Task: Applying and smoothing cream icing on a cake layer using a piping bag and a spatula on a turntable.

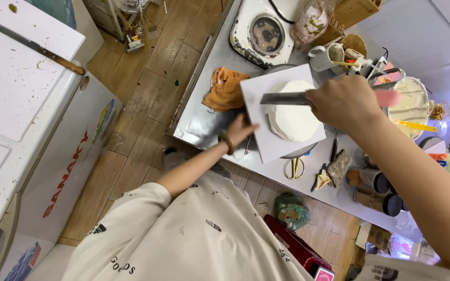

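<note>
A round cake covered in white cream (292, 115) sits on a white square board (266, 140) on a turntable on the steel counter. My right hand (346, 101) grips a long flat palette knife (286, 98) with a pink handle, its blade lying across the cake's top. My left hand (240, 130) rests with fingers spread on the board's left edge, a bead bracelet on the wrist.
An orange cloth (225, 89) lies left of the board. Scissors (294, 167), jars (371, 179), a cream bowl with a yellow spatula (411, 104), a mug (323, 57) and a white round appliance (264, 32) crowd the counter. A white chest freezer (32, 130) stands at left.
</note>
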